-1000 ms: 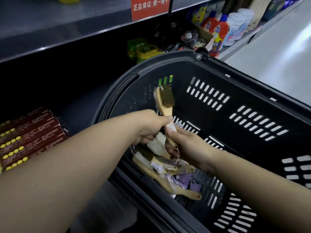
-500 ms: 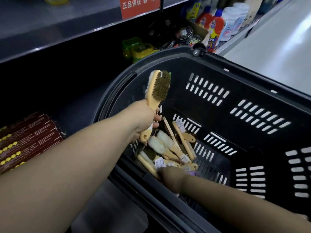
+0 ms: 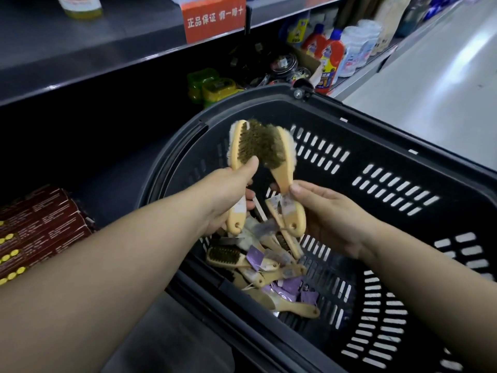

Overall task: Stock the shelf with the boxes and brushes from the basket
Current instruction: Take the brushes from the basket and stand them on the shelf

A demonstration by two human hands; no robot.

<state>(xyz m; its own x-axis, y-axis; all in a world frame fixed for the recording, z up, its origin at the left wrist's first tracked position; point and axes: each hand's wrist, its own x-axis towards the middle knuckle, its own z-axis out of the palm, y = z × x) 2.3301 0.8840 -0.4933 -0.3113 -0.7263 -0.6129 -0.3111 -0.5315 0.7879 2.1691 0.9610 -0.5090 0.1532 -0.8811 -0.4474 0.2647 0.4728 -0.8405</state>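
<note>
Frame centre, above black basket (image 3: 376,135): left hand (image 3: 226,197) grips wooden handle of one brush (image 3: 238,149); right hand (image 3: 330,219) pinches handle of second brush (image 3: 286,160). Bristle faces touch. Remaining brushes (image 3: 228,257) heaped on basket floor. Dark red boxes (image 3: 45,230) on shelf, left edge.

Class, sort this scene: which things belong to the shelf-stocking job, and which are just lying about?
Job: left hand holding one brush; right hand holding another brush; loose brushes; basket; red boxes.
Lying about: bottles; green tubs; orange sign.

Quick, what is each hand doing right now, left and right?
Left hand: grips a wooden brush by its handle.
Right hand: pinches a second brush by its handle.
</note>
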